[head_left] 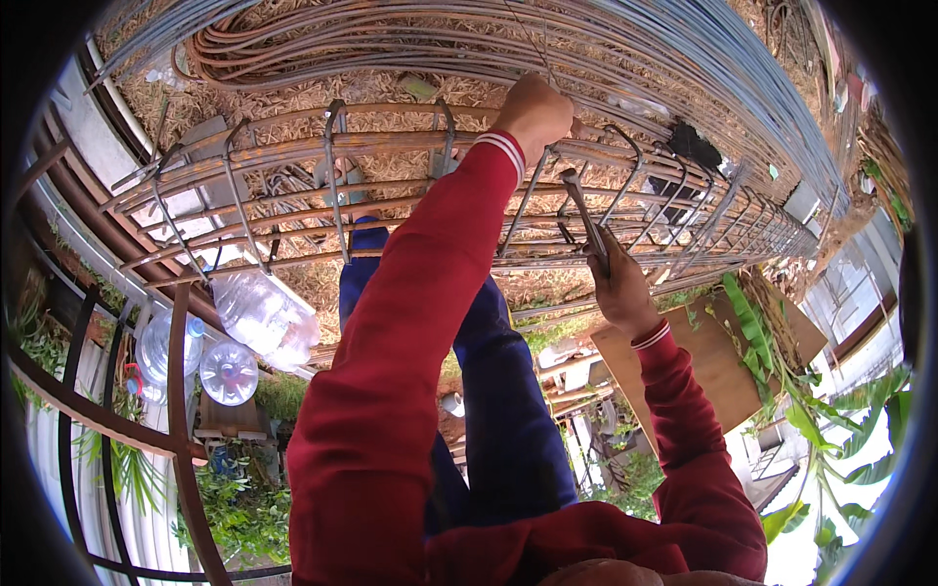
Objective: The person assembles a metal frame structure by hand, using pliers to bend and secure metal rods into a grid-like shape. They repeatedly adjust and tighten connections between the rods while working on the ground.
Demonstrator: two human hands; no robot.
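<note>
**Rebar cage ran crosswise ahead of you, left hand up on the top bar, right hand below with the tool**

The rebar cage (410,200) lay straight ahead of you, its long axis running from your left to your right and bending away toward the far right edge of the view. Its rusty long bars were ringed by stirrups (335,176) set at intervals along it.

Your left hand (532,112) was the farther one out: arm fully stretched, fist closed at the top bar where a stirrup crossed it. A thin wire (532,44) seemed to rise from that fist, though I could not tell whether you were pinching it or only gripping the bar.

Your right hand (618,288) sat nearer to you and lower, on the near side of the cage, wrapped firmly around the handle of a slim metal tool (584,217). The tool slanted up and to the left, its tip pointing toward the crossing under your left hand but apart from it.

Beyond the cage, coils of wire rod (606,49) lay on the straw-strewn ground. Clear plastic bottles (249,327) sat to your left below the cage, a flat board (718,366) to your right beside green leaves (772,361).
</note>
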